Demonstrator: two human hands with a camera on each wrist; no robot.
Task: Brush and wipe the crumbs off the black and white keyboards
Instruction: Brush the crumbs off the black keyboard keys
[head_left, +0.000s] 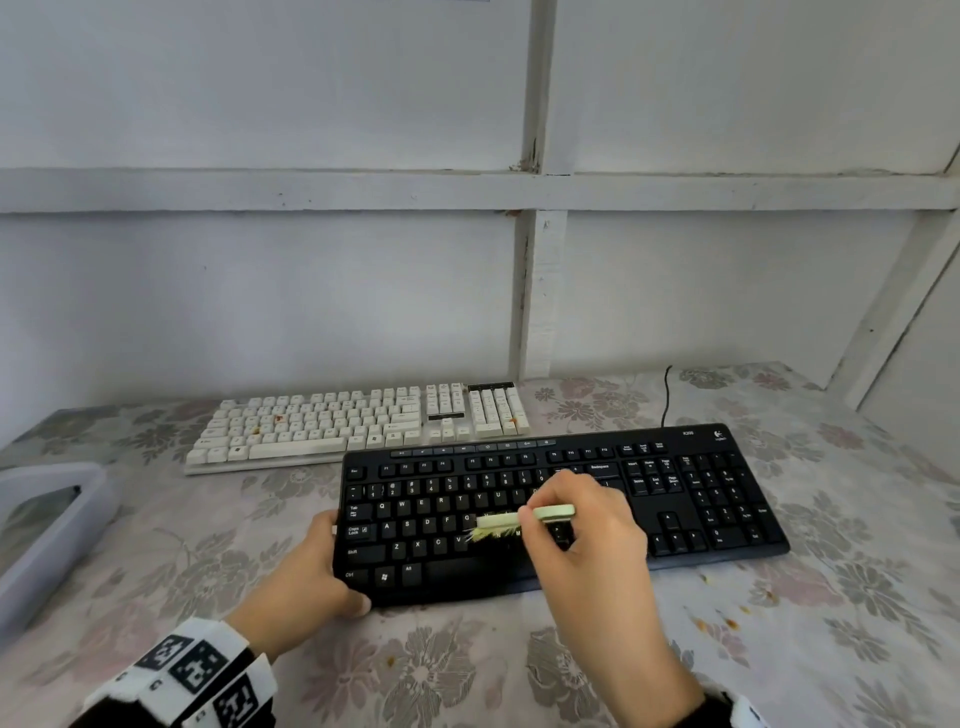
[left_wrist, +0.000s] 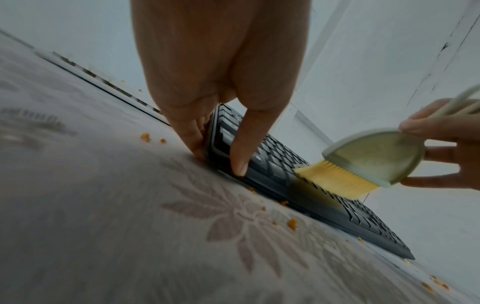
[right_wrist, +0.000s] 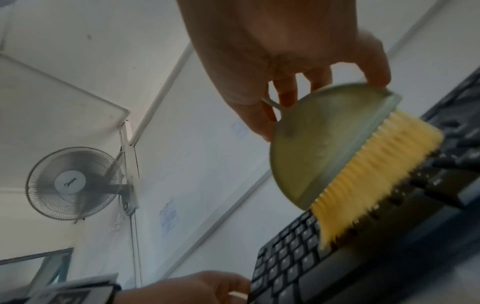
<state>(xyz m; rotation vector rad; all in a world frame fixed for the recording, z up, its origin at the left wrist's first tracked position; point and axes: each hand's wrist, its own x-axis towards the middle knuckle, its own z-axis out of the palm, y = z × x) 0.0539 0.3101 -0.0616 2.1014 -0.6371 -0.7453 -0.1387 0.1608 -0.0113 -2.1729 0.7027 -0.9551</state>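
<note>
The black keyboard (head_left: 561, 514) lies near the table's front, with the white keyboard (head_left: 358, 423) behind it to the left, orange crumbs on its keys. My right hand (head_left: 582, 525) holds a pale green brush (head_left: 524, 519) with yellow bristles (right_wrist: 369, 185) pressed onto the black keyboard's middle keys (left_wrist: 335, 181). My left hand (head_left: 317, 566) grips the black keyboard's left end (left_wrist: 221, 144), thumb on the front corner and fingers along the side edge.
Orange crumbs (head_left: 727, 621) lie scattered on the floral tablecloth (head_left: 467, 670) in front and right of the black keyboard. A translucent plastic container (head_left: 47, 519) sits at the left edge. A cable (head_left: 667, 395) runs behind the black keyboard. White walls close in behind.
</note>
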